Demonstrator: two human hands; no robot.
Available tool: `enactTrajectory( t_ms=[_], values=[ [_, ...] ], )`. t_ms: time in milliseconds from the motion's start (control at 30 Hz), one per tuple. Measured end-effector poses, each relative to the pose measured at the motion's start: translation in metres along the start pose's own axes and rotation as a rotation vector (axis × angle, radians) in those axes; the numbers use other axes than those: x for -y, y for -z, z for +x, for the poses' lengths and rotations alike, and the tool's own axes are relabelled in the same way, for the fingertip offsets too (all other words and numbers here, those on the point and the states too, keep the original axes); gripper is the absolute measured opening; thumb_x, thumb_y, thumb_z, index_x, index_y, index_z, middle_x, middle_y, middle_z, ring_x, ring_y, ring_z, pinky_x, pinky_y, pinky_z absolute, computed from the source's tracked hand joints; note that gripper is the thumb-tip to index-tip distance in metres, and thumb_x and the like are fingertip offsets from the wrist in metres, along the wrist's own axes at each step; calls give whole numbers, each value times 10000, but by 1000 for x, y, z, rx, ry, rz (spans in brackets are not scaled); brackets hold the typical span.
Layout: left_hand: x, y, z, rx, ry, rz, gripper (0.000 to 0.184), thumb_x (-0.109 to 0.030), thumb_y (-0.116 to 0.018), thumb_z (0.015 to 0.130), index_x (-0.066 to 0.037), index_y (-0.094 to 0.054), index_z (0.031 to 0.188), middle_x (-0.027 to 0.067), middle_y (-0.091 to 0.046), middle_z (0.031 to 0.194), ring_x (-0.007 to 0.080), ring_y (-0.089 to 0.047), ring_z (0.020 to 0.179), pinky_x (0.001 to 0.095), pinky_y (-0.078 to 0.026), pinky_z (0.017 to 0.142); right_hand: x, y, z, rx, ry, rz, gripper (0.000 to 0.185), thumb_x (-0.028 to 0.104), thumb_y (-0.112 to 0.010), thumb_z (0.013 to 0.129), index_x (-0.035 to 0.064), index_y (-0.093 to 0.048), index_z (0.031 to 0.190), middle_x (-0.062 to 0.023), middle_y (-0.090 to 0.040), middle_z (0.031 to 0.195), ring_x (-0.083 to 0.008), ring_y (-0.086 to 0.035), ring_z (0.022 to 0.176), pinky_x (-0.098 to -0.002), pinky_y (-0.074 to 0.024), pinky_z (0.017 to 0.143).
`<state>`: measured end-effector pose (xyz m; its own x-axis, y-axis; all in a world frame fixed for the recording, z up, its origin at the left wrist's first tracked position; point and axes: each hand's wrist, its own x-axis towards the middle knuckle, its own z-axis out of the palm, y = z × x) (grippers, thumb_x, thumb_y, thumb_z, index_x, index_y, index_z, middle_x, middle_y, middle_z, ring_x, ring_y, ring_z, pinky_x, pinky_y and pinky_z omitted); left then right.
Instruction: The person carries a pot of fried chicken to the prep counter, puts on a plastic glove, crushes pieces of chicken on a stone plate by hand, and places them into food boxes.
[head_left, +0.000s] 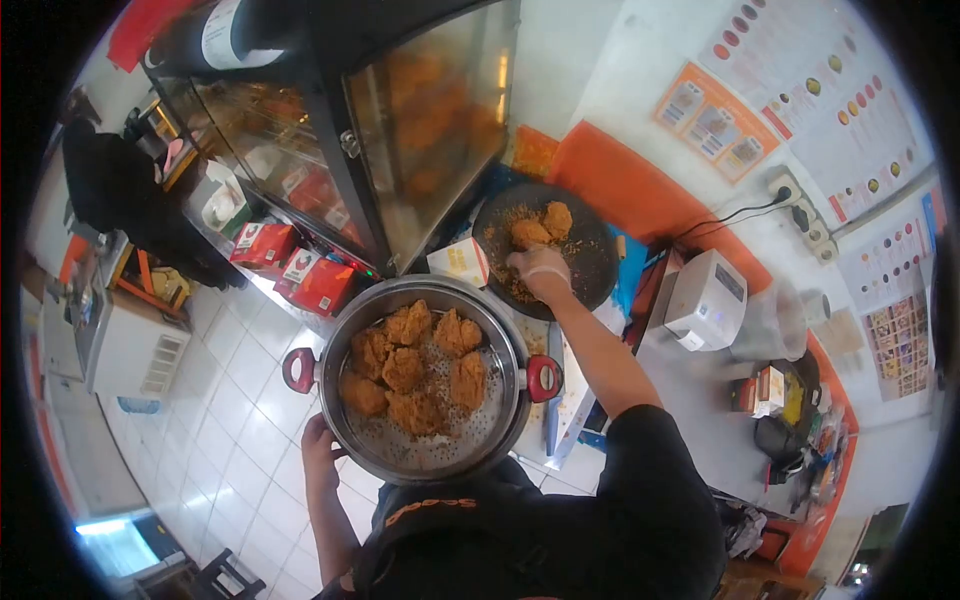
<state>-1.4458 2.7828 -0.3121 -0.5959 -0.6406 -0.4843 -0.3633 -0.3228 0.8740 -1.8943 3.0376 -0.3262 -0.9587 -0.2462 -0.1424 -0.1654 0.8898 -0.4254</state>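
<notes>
"Where are the right hand's (543,275) fingers?"

"Bent down over the dark round pan (590,268), low among loose crumbs. I can't tell whether they pinch anything; the tips are partly hidden. The left hand (319,442) is at the lower left side of the steel pot (352,455), fingers partly curled, and I can't tell if it grips."

"And the fried chicken?"

"Two pieces lie in the pan, just beyond those right fingers. The nearer piece (529,234) is close beside the knuckles, its long axis running roughly left to right. The farther piece (557,219) sits beyond it to the right, more upright in the view, its narrower end hard to pick out."

"How do they look?"

"Golden brown, rough and craggy with coating. More chicken (403,369) of the same colour is clustered in the pot, on a perforated metal tray (447,453). The piece at the right (468,382) there points away from the person, longer than it is wide."

"Anything around them?"

"A red handle on either side of the pot, a white and yellow box (460,262) between pot and pan, and a glass cabinet (430,130) beyond."
</notes>
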Motion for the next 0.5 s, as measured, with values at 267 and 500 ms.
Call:
enactTrajectory(
  t_ms=[267,500],
  values=[
    [-1,-3,-2,-35,20,-8,422,-157,-520,828,12,-548,1214,90,-632,1047,166,-643,814,303,-571,614,-17,26,19,2,217,69,268,288,-577,861,144,-735,1023,-202,-680,997,-336,-670,861,-408,-530,791],
    [-6,-4,-2,-36,7,14,385,-162,-510,863,5,-549,1208,86,-636,1045,166,-645,820,298,-563,622,-2,43,4,85,96,394,312,332,-641,829,87,-718,1006,-197,-693,961,-338,-667,909,-407,-511,839]
  ],
)
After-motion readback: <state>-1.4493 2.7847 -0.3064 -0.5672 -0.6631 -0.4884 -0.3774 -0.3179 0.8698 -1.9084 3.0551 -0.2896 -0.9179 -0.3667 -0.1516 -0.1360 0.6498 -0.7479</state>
